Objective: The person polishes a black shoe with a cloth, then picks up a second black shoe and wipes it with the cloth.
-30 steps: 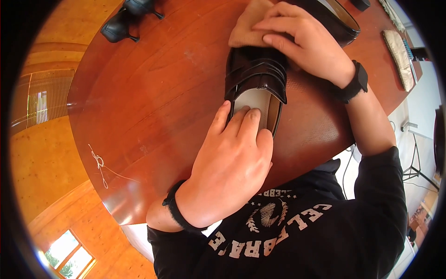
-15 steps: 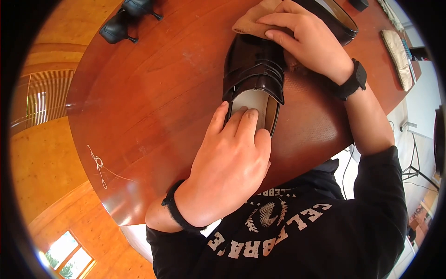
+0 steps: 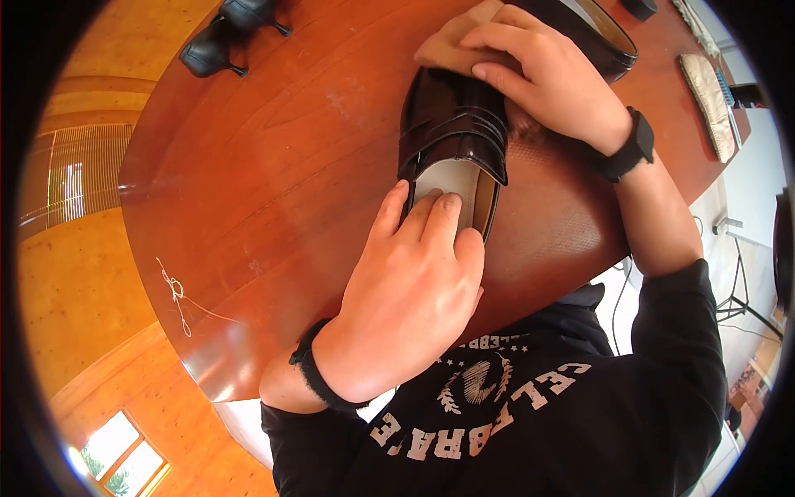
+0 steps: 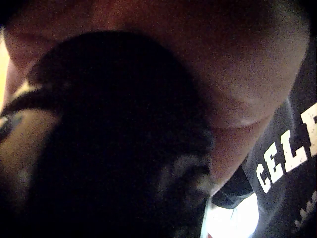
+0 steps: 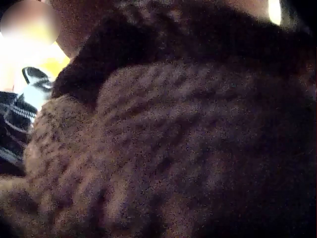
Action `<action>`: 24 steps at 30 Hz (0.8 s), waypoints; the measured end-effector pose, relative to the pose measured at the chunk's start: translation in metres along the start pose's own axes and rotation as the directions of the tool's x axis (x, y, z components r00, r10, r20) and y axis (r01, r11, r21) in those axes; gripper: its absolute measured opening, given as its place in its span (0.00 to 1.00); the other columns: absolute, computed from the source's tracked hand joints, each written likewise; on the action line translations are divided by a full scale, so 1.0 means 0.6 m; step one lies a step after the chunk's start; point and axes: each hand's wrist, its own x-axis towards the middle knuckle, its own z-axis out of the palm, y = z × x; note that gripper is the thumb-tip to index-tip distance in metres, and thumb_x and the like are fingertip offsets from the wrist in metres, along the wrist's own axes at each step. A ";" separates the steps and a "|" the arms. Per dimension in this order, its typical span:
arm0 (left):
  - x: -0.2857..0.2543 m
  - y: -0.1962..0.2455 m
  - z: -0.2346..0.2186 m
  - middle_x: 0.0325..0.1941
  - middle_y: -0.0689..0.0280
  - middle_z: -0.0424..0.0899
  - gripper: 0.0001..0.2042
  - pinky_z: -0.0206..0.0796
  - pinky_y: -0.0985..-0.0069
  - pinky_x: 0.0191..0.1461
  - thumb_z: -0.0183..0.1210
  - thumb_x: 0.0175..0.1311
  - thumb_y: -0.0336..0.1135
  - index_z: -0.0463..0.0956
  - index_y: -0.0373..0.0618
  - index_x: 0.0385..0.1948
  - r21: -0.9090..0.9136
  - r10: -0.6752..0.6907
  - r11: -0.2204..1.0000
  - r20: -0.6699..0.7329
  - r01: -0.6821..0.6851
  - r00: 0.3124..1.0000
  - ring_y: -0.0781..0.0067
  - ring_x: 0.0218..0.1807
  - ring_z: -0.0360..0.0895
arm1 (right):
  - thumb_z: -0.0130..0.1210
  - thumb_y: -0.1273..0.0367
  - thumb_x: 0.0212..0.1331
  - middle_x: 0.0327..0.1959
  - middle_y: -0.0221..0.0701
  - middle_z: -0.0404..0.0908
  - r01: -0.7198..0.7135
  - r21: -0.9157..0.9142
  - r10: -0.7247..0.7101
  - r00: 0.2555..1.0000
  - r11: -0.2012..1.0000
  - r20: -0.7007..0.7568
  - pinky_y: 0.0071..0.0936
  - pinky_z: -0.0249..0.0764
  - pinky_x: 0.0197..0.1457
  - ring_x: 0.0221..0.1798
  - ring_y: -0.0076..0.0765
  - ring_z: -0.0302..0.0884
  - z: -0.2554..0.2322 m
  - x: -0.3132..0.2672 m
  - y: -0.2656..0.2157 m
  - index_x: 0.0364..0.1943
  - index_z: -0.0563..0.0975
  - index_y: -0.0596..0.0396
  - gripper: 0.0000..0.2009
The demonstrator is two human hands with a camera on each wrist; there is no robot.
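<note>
A glossy dark loafer point(image 3: 454, 108) lies with its toe away from me and its opening towards me. My left hand point(image 3: 406, 290) grips its heel end, with fingertips down inside on the pale insole point(image 3: 441, 176). At the toe, my right hand point(image 3: 556, 79) holds a tan cloth point(image 3: 455, 40) against the leather, thumb on the near side. The left wrist view is mostly dark, with the underside of the left hand point(image 4: 247, 54) at the top. A brown, textured surface fills most of the right wrist view.
Another black shoe point(image 3: 623, 62) stands beyond my right hand. A pair of black heeled shoes point(image 3: 209, 54) sits at the far left of the wooden table point(image 3: 273, 166). To the right lies a beige padded brush-like item point(image 3: 706, 103); a loose string point(image 3: 175, 290) lies near the left edge.
The right hand has drawn the cloth off the loafer's upper towards the toe tip, baring more of the glossy toe. The left hand keeps its grip, almost unmoved.
</note>
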 end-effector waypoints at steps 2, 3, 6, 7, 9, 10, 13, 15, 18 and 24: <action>0.001 0.000 0.001 0.56 0.48 0.74 0.20 0.59 0.49 0.72 0.75 0.45 0.35 0.73 0.39 0.35 -0.004 -0.002 1.000 -0.001 0.002 1.000 0.48 0.55 0.77 | 0.61 0.69 0.63 0.45 0.40 0.83 0.027 0.057 -0.030 0.998 0.998 0.056 0.41 0.78 0.52 0.45 0.51 0.83 0.003 -0.003 0.004 0.44 0.83 0.57 0.09; 0.001 -0.001 0.001 0.56 0.48 0.74 0.20 0.59 0.49 0.72 0.75 0.45 0.35 0.73 0.39 0.35 -0.008 -0.004 1.000 -0.003 0.004 1.000 0.48 0.55 0.77 | 0.61 0.69 0.63 0.46 0.39 0.83 -0.011 0.098 -0.002 0.991 0.995 0.133 0.40 0.78 0.52 0.46 0.51 0.83 -0.002 -0.003 -0.004 0.44 0.83 0.57 0.09; 0.001 0.000 -0.001 0.55 0.47 0.74 0.20 0.60 0.49 0.72 0.75 0.45 0.34 0.73 0.39 0.35 -0.006 -0.003 1.000 0.008 0.003 1.000 0.48 0.55 0.77 | 0.61 0.68 0.63 0.46 0.40 0.83 -0.118 0.067 0.108 0.984 0.991 0.139 0.38 0.78 0.54 0.48 0.51 0.83 0.001 -0.003 0.004 0.45 0.82 0.57 0.10; 0.001 0.000 -0.002 0.55 0.47 0.74 0.20 0.60 0.49 0.72 0.75 0.45 0.34 0.73 0.39 0.35 -0.002 -0.001 1.000 0.012 0.001 1.000 0.48 0.55 0.77 | 0.61 0.68 0.63 0.45 0.41 0.83 -0.048 -0.006 0.048 0.998 0.999 0.027 0.38 0.78 0.54 0.48 0.51 0.83 0.013 -0.004 0.026 0.45 0.82 0.57 0.10; 0.001 0.001 -0.001 0.55 0.47 0.74 0.20 0.60 0.49 0.72 0.75 0.45 0.34 0.73 0.39 0.35 -0.007 0.001 1.000 -0.001 -0.001 1.000 0.48 0.55 0.77 | 0.61 0.73 0.60 0.51 0.45 0.79 -0.081 -0.056 0.084 0.995 0.995 0.059 0.39 0.77 0.59 0.53 0.56 0.79 -0.018 0.006 -0.005 0.47 0.79 0.63 0.12; 0.001 0.001 0.000 0.55 0.47 0.74 0.20 0.61 0.48 0.71 0.75 0.45 0.34 0.73 0.39 0.35 -0.009 0.001 1.000 -0.009 -0.001 1.000 0.47 0.55 0.77 | 0.61 0.72 0.61 0.49 0.44 0.81 -0.062 -0.067 0.063 0.998 0.996 0.015 0.39 0.77 0.57 0.52 0.54 0.80 -0.010 0.002 0.004 0.47 0.80 0.61 0.12; 0.000 0.000 0.002 0.55 0.47 0.74 0.20 0.61 0.49 0.71 0.75 0.44 0.34 0.73 0.38 0.35 -0.007 0.005 1.000 -0.022 -0.005 1.000 0.47 0.54 0.77 | 0.61 0.68 0.63 0.46 0.41 0.83 -0.042 -0.022 0.043 0.999 0.999 0.017 0.38 0.78 0.55 0.49 0.51 0.82 0.009 -0.007 0.022 0.46 0.82 0.56 0.10; 0.000 0.000 0.002 0.54 0.47 0.74 0.20 0.61 0.49 0.71 0.75 0.44 0.34 0.73 0.38 0.35 -0.003 0.005 1.000 -0.015 -0.005 1.000 0.47 0.54 0.77 | 0.61 0.69 0.63 0.48 0.39 0.83 -0.095 0.103 0.074 0.978 0.990 0.194 0.39 0.77 0.55 0.50 0.52 0.82 -0.011 -0.005 -0.001 0.46 0.82 0.56 0.10; 0.000 -0.001 0.002 0.54 0.47 0.74 0.20 0.61 0.49 0.71 0.75 0.44 0.34 0.73 0.38 0.35 -0.005 0.005 1.000 -0.011 -0.005 1.000 0.47 0.54 0.77 | 0.61 0.69 0.62 0.48 0.40 0.83 -0.042 0.032 0.038 0.992 0.999 0.123 0.40 0.77 0.54 0.49 0.53 0.82 -0.002 -0.004 0.009 0.47 0.82 0.56 0.11; 0.002 0.001 0.002 0.54 0.47 0.74 0.20 0.60 0.49 0.71 0.75 0.44 0.35 0.73 0.38 0.34 -0.004 0.006 1.000 -0.024 -0.006 1.000 0.47 0.54 0.77 | 0.61 0.72 0.60 0.49 0.45 0.80 -0.118 -0.044 0.118 0.993 0.992 0.010 0.41 0.76 0.57 0.52 0.56 0.79 -0.006 -0.001 0.011 0.46 0.79 0.62 0.11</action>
